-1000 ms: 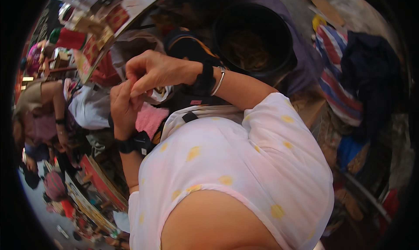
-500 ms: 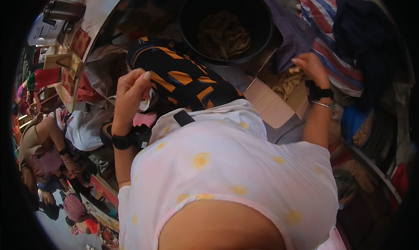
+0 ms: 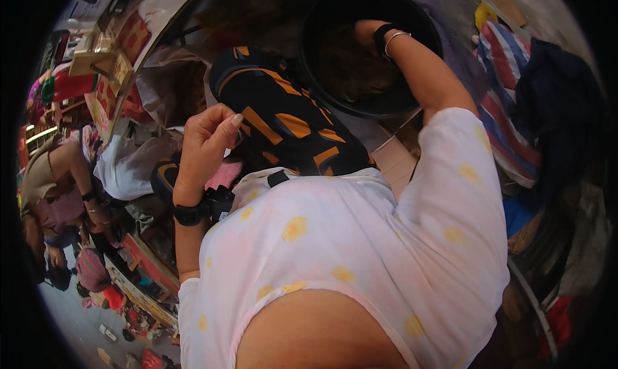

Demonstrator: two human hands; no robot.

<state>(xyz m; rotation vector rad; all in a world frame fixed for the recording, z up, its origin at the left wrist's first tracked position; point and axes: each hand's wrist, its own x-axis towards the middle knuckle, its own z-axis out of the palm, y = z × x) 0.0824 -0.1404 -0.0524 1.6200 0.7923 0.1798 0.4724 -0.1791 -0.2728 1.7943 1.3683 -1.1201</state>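
My right arm reaches forward into a round black tub (image 3: 370,111), and my right hand (image 3: 372,33) is inside it. Its fingers are lost in the dim interior, so I cannot see what they grip. Tangled brownish, strip-like material (image 3: 360,85) lies at the bottom of the tub. My left hand (image 3: 209,134) is raised beside my patterned trouser leg (image 3: 277,114), thumb and fingertips pressed together. Whether anything small sits in that pinch does not show. A cardboard box (image 3: 394,160) stands between my lap and the tub, partly covered by my right sleeve.
A striped woven bag (image 3: 508,105) and dark cloth (image 3: 559,92) lie to the right. Pale plastic bags (image 3: 125,172) are on the left. Farther left, another person (image 3: 55,176) sits near wooden furniture. A blue-and-brown item (image 3: 518,217) lies near my right elbow.
My right hand has left the cardboard box area and gone forward into the black tub. The left hand stays pinched near my leg. The view has shifted slightly.
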